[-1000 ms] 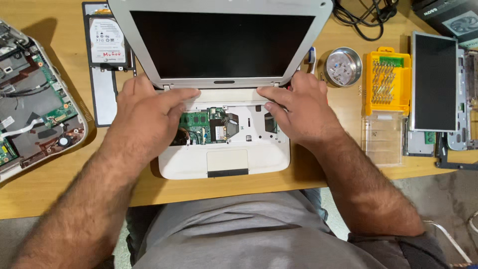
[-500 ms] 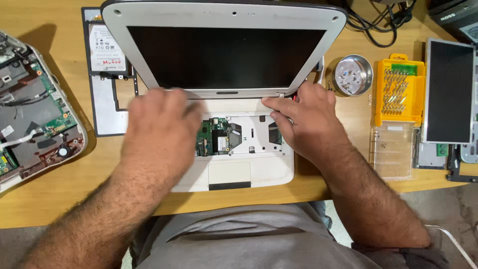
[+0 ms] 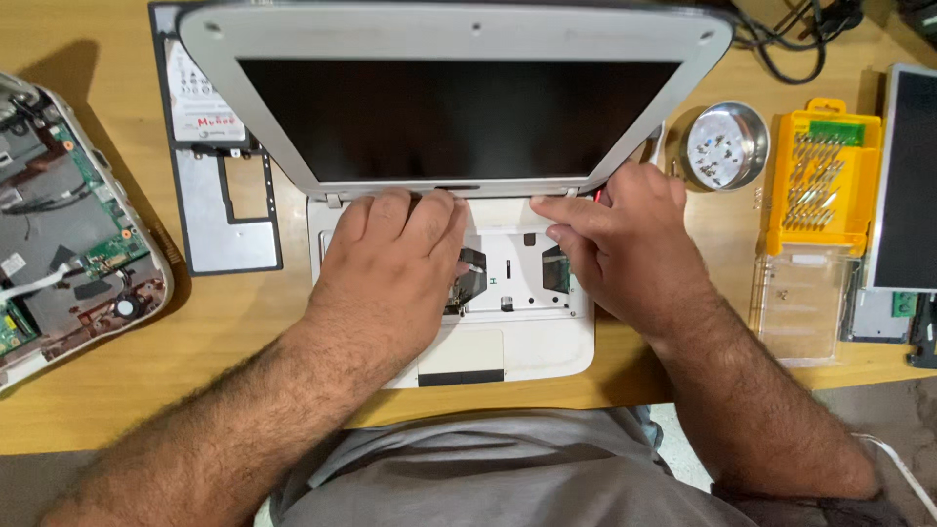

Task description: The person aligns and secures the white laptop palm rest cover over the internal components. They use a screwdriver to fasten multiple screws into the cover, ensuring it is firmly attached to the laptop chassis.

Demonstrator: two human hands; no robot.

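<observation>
Hands apart, flat and gripping nothing: left hand point(image 3: 390, 268) and right hand point(image 3: 620, 244) press the small white plastic laptop base point(image 3: 508, 332) dead ahead on the wooden worktop point(image 3: 195, 361), long axis left-to-right, equally near both.

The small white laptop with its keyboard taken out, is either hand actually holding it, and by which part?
Neither hand grips it. The left hand lies flat on the small white laptop, fingers along the hinge edge; the right hand presses fingertips there too.
</observation>
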